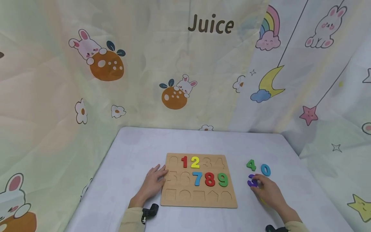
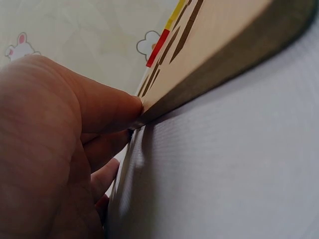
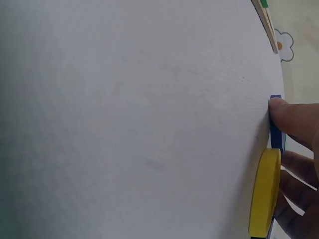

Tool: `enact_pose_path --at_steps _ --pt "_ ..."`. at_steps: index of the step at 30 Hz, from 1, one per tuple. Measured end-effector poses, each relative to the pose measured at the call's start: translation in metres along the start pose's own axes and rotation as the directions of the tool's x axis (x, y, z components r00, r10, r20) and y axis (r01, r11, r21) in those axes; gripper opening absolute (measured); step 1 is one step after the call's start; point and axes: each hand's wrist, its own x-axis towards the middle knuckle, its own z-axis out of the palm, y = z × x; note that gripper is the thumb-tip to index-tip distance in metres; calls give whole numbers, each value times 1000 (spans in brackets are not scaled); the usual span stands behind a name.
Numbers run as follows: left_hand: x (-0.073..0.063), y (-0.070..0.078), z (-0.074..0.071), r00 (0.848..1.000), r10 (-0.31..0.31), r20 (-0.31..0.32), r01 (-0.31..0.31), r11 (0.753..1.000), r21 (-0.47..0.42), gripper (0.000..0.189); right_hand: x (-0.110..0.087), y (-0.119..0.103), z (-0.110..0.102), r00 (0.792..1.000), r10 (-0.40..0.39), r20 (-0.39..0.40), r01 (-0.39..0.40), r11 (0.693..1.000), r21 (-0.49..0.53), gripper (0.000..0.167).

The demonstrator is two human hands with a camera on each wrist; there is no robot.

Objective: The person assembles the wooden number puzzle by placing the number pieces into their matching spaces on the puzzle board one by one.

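Observation:
A wooden number board [image 1: 176,196] lies flat on the table, with red 1, yellow 2, blue 7, red 8 and green 9 in its recesses. My left hand [image 1: 151,184] rests against the board's left edge; in the left wrist view the thumb [image 2: 112,109] touches that edge. Right of the board, my right hand [image 1: 269,193] pinches a purple number 3 [image 1: 251,182] at the table surface, between thumb [image 3: 294,117] and fingers. Partly hidden under this hand is a yellow piece [image 3: 265,194], whose shape I cannot tell.
A green 4 [image 1: 251,165] and a blue 0 [image 1: 265,170] lie on the white table [image 1: 139,141] just beyond the right hand. A printed curtain [image 1: 145,58] hangs behind the table and along its sides.

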Motion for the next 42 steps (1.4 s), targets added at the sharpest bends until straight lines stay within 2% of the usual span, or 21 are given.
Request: enact_pose_path --at_steps 10,20,24,33,42 --pt "0 0 0 1000 7 -3 -7 1000 8 37 -2 3 6 998 35 -60 -37 999 -34 45" --pt "0 -1 0 1000 -5 14 5 1000 -5 38 -1 -1 9 997 -1 -83 -1 1000 -29 40" --pt "-1 -1 0 1000 17 1 -17 1000 -3 37 0 -3 9 997 -9 -81 6 999 -34 39" --pt "0 1 -1 1000 -2 16 2 1000 -17 37 5 -3 9 999 29 -41 -31 999 -34 44" --pt "1 0 -1 1000 -6 9 6 1000 -20 37 9 -6 10 998 -18 -64 16 1000 -21 37"
